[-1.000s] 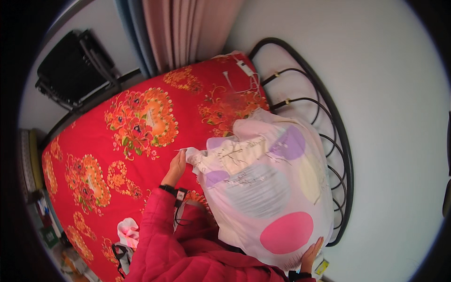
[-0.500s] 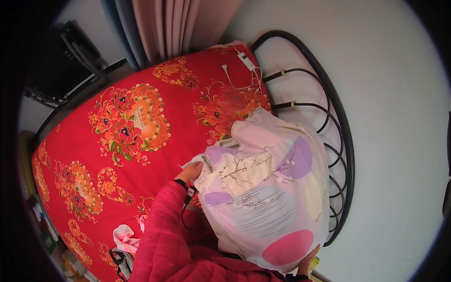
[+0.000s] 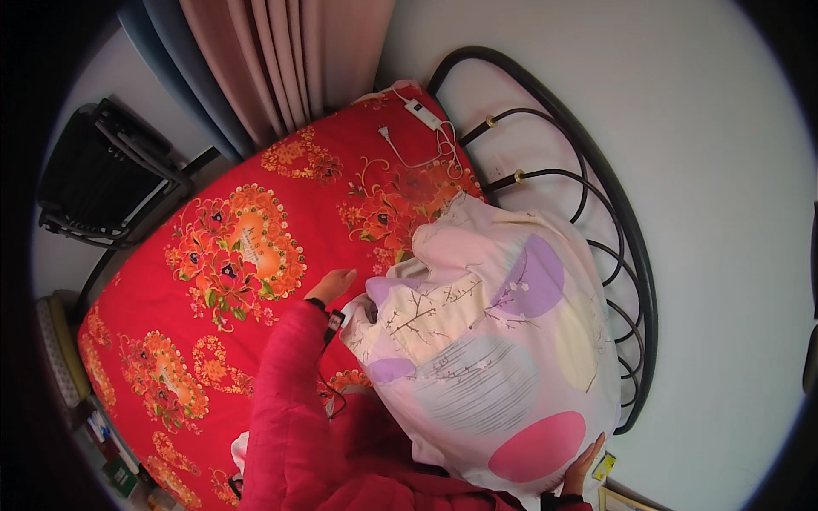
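Note:
A bulky pillow in a pale patterned pillowcase (image 3: 477,383) lies on the red bed, with purple, grey and pink circles and dark blossom branches on it. Its left end is a loose, crumpled edge with a dark fold. Just beyond that edge, over the bedspread, is my left hand (image 3: 334,286), its fingers stretched out and holding nothing. My right hand (image 3: 584,468) rests against the pillow's near right corner, its fingers lying straight along the side. A small black device on a cord (image 3: 334,324) hangs by my left wrist.
The red floral bedspread (image 3: 281,332) spreads to the left. A white plug and cord with a controller (image 3: 422,115) lie at the far corner. The black metal headboard (image 3: 635,247) curves along the wall at right. A folded black chair (image 3: 111,183) stands beside pink curtains (image 3: 290,60).
My left hand has let go of the pillowcase's left edge and moved up and slightly left, fingers straightened. My right hand stays at the near right corner. The whole view has shifted a little.

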Available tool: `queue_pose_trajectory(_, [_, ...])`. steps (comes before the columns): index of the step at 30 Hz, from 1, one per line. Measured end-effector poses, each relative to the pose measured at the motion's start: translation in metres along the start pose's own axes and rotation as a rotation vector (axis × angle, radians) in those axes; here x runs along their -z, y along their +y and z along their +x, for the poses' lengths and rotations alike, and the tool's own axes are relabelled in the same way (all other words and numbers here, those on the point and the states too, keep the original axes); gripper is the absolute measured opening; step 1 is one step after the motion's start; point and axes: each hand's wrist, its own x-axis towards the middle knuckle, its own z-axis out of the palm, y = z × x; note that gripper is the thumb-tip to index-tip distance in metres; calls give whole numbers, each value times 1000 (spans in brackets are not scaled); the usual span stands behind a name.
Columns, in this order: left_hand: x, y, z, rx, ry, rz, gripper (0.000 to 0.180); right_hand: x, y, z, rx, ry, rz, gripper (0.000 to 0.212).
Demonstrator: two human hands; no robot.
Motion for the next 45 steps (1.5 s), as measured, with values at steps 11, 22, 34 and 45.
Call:
queue_pose_trajectory(11, [-55, -23, 51, -126, -241, -150, 35, -1, -5, -1, 17, 8, 56, 40])
queue_pose_trajectory(22, [-1, 56, -99, -430, 79, -162, 42, -2, -26, 3, 134, 122, -63, 37])
queue_pose_trajectory(34, [-203, 238, -257, -1399, -131, 976, 43, -7, 73, -36, 248, 129, 54, 39])
queue_pose_trajectory(45, [-370, 249, -318, -1477, -90, 1495, 44, -118, 192, -244, -912, 155, 1220, 56])
